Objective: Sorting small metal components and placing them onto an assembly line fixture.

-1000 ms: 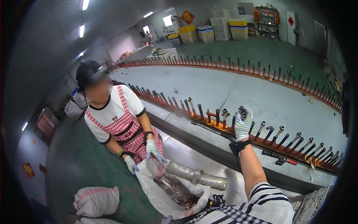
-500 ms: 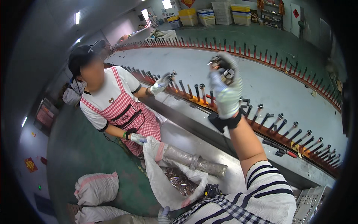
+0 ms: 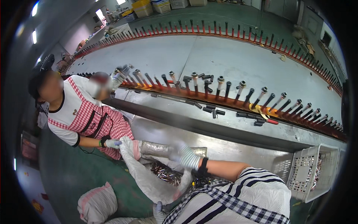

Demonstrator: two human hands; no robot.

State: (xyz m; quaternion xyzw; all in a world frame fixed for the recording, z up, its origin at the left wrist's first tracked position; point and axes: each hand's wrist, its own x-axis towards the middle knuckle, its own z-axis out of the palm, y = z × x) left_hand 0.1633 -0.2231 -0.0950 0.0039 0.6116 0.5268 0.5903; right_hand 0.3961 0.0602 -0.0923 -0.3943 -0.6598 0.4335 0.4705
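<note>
My right hand [image 3: 187, 157], in a striped work glove with a black wrist strap, is over the mouth of a white woven sack [image 3: 143, 183]. Its fingers are smeared by motion, so what they hold, if anything, does not show. Many small shiny metal pieces [image 3: 166, 174] lie inside the sack. At the lower edge, my left hand [image 3: 159, 212], gloved too, grips the near side of the sack; only part of it shows. A tube wrapped in silvery plastic [image 3: 155, 149] lies across the sack's far rim, partly behind my right hand.
A co-worker in a red checked apron [image 3: 108, 121] holds the sack's left rim with a gloved hand [image 3: 112, 144], the other hand at a row of upright rods [image 3: 228, 89] edging a grey table [image 3: 238, 56]. A white crate [image 3: 304, 173] stands right; a full sack [image 3: 97, 203] lies on the floor.
My right hand has come down from above the rods, where it held metal pieces, to the sack's mouth. The view has swung right. My left hand stays at the sack.
</note>
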